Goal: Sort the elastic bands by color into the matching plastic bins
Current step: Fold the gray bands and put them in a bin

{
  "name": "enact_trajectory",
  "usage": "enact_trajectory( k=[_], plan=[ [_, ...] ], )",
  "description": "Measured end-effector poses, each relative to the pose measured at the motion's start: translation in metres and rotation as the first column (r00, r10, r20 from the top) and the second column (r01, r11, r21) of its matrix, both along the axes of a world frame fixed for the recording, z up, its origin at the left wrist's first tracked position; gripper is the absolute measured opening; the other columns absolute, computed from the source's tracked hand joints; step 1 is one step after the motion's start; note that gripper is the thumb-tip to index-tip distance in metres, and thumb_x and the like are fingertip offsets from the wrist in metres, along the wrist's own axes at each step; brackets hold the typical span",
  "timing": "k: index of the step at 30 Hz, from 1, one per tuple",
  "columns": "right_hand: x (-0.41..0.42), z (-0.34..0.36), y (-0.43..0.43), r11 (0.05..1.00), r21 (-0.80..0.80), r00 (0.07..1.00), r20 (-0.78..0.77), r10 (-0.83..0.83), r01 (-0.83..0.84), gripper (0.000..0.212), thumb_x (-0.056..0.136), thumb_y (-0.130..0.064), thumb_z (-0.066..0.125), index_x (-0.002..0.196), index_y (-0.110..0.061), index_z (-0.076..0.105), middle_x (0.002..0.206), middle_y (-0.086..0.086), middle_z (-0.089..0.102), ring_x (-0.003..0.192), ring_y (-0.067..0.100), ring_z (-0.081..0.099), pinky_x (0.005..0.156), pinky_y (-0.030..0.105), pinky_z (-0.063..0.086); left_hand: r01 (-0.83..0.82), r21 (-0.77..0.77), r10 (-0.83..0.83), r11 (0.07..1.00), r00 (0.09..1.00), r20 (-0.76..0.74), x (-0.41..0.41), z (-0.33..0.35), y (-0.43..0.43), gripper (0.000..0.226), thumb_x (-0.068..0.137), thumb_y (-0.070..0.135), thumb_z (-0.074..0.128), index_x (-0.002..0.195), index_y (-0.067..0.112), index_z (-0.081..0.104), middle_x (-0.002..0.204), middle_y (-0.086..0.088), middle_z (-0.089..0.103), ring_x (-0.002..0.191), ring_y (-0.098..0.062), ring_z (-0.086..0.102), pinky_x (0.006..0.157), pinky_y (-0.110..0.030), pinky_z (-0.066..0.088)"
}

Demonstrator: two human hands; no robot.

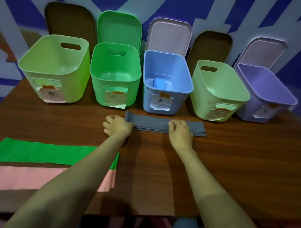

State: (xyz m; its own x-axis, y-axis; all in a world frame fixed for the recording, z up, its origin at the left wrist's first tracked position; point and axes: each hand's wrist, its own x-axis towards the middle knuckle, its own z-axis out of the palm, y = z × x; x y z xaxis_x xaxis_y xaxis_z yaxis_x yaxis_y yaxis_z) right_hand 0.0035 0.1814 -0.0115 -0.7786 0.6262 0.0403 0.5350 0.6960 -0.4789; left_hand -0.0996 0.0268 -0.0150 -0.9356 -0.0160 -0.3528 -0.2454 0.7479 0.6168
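A folded grey elastic band (152, 123) lies flat on the wooden table (236, 169), in front of the blue bin (166, 82). My left hand (118, 126) pinches the band's left end. My right hand (179, 132) rests on the band right of its middle, fingers curled over it. A green band (42, 153) and a pink band (19, 180) lie flat at the near left, partly under my left forearm. A folded blue band (159, 83) sits inside the blue bin.
Five open bins stand in a row at the table's far edge: light green (53, 68), green (114, 75), blue, pale green (217, 93), purple (263, 93). Each has a paper label in front and a lid propped behind against the wall.
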Motion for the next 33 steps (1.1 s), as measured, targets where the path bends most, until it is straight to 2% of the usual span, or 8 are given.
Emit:
enact_trajectory(
  k=[2,6,11,17,21,23,29,33],
  plan=[
    [0.006,0.001,0.024,0.986,0.028,0.984,-0.075,-0.163,0.165,0.029,0.097,-0.027,0.043,0.117,-0.014,0.058,0.128,0.012,0.048,0.122,0.031,0.039,0.099,0.042,0.032,-0.01,0.048,0.011,0.999,1.0,-0.014,-0.001,-0.001,0.004,0.055,0.077,0.034,0.07,0.123,0.011,0.052,0.136,-0.011,0.036,0.125,-0.034,0.032,0.104,-0.041,0.028],
    [0.027,-0.014,0.058,0.925,-0.032,0.926,0.022,-0.378,0.378,0.036,0.093,-0.035,0.051,0.126,-0.022,0.05,0.145,0.016,0.027,0.135,0.034,0.02,0.11,0.045,0.02,-0.019,0.12,0.028,0.993,0.997,-0.073,0.003,-0.002,0.011,0.031,0.082,0.02,0.06,0.109,0.011,0.05,0.122,-0.012,0.054,0.121,-0.034,0.039,0.102,-0.04,0.028],
    [0.02,-0.011,0.073,0.915,-0.189,0.933,0.01,-0.36,0.356,0.029,0.089,-0.03,0.059,0.116,-0.023,0.053,0.132,0.009,0.044,0.127,0.03,0.035,0.108,0.04,0.026,-0.043,0.144,0.056,0.989,0.994,-0.093,0.009,0.001,0.014,0.037,0.082,0.021,0.057,0.113,0.007,0.044,0.117,-0.017,0.056,0.119,-0.036,0.042,0.101,-0.041,0.029],
    [0.014,-0.002,0.074,0.859,-0.339,0.907,-0.039,-0.42,0.383,0.029,0.084,-0.013,0.065,0.111,-0.019,0.056,0.128,0.012,0.038,0.122,0.031,0.036,0.098,0.037,0.04,-0.078,0.334,0.125,0.939,0.985,-0.121,0.011,0.006,0.002,0.016,0.087,0.019,0.056,0.092,0.011,0.043,0.1,-0.012,0.057,0.101,-0.035,0.056,0.086,-0.039,0.046],
    [0.017,0.0,0.062,0.859,-0.337,0.892,-0.101,-0.44,0.385,0.03,0.085,-0.002,0.053,0.108,-0.021,0.056,0.124,0.012,0.04,0.118,0.032,0.036,0.095,0.037,0.038,-0.175,0.671,0.202,0.721,0.979,0.038,0.022,0.01,-0.003,0.021,0.086,0.005,0.053,0.079,0.016,0.037,0.1,-0.015,0.053,0.092,-0.033,0.064,0.067,-0.034,0.055],
    [0.022,0.004,0.054,0.884,-0.331,0.912,-0.131,-0.388,0.328,0.031,0.085,0.001,0.049,0.107,-0.02,0.055,0.122,0.011,0.041,0.109,0.031,0.043,0.085,0.035,0.04,-0.213,0.734,0.235,0.645,0.969,0.075,0.026,0.01,-0.009,0.024,0.086,0.003,0.052,0.078,0.018,0.036,0.103,-0.019,0.055,0.091,-0.033,0.065,0.066,-0.035,0.058],
    [0.058,0.024,0.013,0.928,-0.315,0.903,-0.311,-0.297,0.197,0.023,0.086,-0.003,0.054,0.105,-0.017,0.054,0.11,0.002,0.034,0.08,0.016,0.046,0.065,0.024,0.038,-0.082,0.601,0.261,0.795,0.941,-0.216,0.04,0.013,-0.045,0.015,0.082,0.012,0.056,0.089,0.018,0.044,0.083,0.0,0.057,0.083,-0.031,0.062,0.075,-0.048,0.055],
    [0.091,0.003,-0.013,0.948,-0.216,0.935,-0.219,-0.281,0.234,0.023,0.085,-0.007,0.058,0.104,-0.019,0.055,0.111,0.003,0.035,0.092,0.022,0.05,0.071,0.031,0.045,-0.052,0.572,0.247,0.818,0.931,-0.269,0.059,0.013,-0.062,0.013,0.086,0.008,0.056,0.095,0.011,0.046,0.091,-0.007,0.058,0.077,-0.023,0.055,0.053,-0.024,0.047]
  ],
)
